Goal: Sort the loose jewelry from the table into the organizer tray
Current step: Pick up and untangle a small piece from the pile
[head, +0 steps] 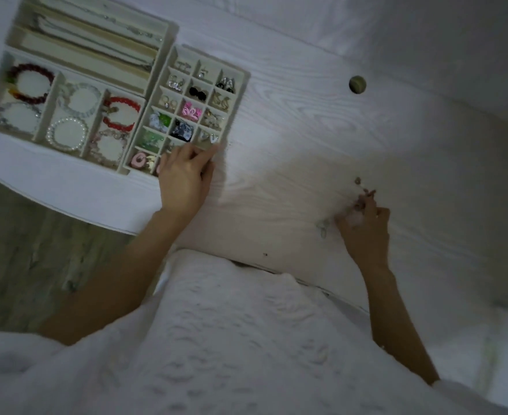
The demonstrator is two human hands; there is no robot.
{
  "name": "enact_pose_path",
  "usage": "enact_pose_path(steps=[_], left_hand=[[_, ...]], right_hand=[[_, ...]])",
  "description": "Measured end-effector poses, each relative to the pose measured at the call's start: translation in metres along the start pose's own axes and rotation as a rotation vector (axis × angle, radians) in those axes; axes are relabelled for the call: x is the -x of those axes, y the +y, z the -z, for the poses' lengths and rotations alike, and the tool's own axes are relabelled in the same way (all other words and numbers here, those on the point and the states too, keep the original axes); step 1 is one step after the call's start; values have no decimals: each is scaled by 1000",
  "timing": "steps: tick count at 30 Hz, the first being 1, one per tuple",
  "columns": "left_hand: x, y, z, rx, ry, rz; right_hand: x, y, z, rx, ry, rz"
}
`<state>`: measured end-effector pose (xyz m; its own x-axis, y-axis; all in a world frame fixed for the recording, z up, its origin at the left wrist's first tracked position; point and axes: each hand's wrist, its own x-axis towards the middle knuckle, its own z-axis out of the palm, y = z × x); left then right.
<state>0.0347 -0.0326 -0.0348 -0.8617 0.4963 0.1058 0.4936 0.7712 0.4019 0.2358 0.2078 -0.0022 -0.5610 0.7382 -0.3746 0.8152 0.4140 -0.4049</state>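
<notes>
White quilted fabric (231, 339) fills the foreground as a person sorts jewelry at a pale wood-grain table (306, 121). By this view the job looks nearly finished: most cells of the small-grid tray (240, 74) hold earrings or charms, among them a pink pair (191, 112), a black pair (198, 92) and a green piece (163, 118). Only a few loose pieces (358, 181) lie on the table, well apart from the tray to the right, with a faint clear item (323, 227) just beside the right hand; they are small, pale and blurred, too indistinct to name.

Right hand (363, 226) has its fingers curled down over that cluster, seemingly pinching a piece, though blur makes the hold hard to confirm. Left hand (185, 178) rests at the tray's near corner, fingers straight and fairly relaxed, touching its rim and covering the nearest cells.

Left of the grid, a wider tray (53, 94) holds bracelets: dark red (31, 83), bright red (121, 113), pearl (66, 134). Behind it, a long-slotted tray (162, 34) carries chains. A round hole (357, 84) marks the tabletop farther back.
</notes>
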Motion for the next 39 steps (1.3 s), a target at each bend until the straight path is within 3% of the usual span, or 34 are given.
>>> enact_pose_path(steps=[7,12,15,18,21,28,33,39], left_hand=[[1,1,-2,13,14,10],[0,0,-4,41,33,1],[-1,1,-3,-3,28,-8],[2,9,0,-71,62,3],[5,34,-3,27,82,-5],[4,126,-47,129,-359,-295],[-11,155,-56,84,-597,-403],[-8,138,-51,251,-679,-224]], right_hand=[[2,-25,-35,-132,16,205],[0,-48,-46,-205,-82,454],[-7,-38,-35,-247,19,401],[-18,-12,-19,-18,185,339],[-25,3,-13,135,141,326],[-26,6,-13,90,54,403],[-25,6,8,-144,86,506],[-37,1,26,-425,145,321]])
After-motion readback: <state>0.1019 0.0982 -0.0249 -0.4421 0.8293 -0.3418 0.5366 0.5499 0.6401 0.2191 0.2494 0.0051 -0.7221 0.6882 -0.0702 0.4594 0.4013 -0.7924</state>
